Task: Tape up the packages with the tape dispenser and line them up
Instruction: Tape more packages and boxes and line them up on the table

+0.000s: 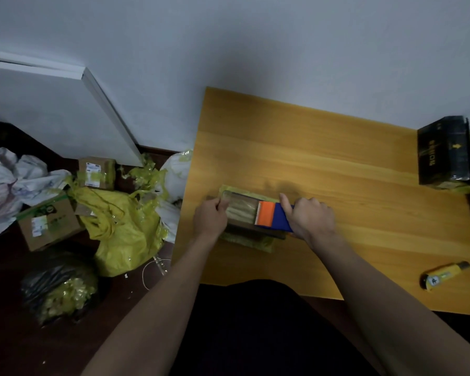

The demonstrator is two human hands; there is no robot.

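Observation:
A flat brown package wrapped in yellow-green tape lies near the left edge of the wooden table. My right hand grips a blue and orange tape dispenser that rests on the package's right half, its toothed orange edge facing left. A strip of tape runs across the package top from the dispenser toward the left end. My left hand holds that left end, fingers curled over the edge. A black box with gold print stands at the table's far right, against the wall.
A yellow utility knife lies near the table's front right. On the floor to the left sit two cardboard boxes, a yellow bag, a black bag of tape scraps and white sacks.

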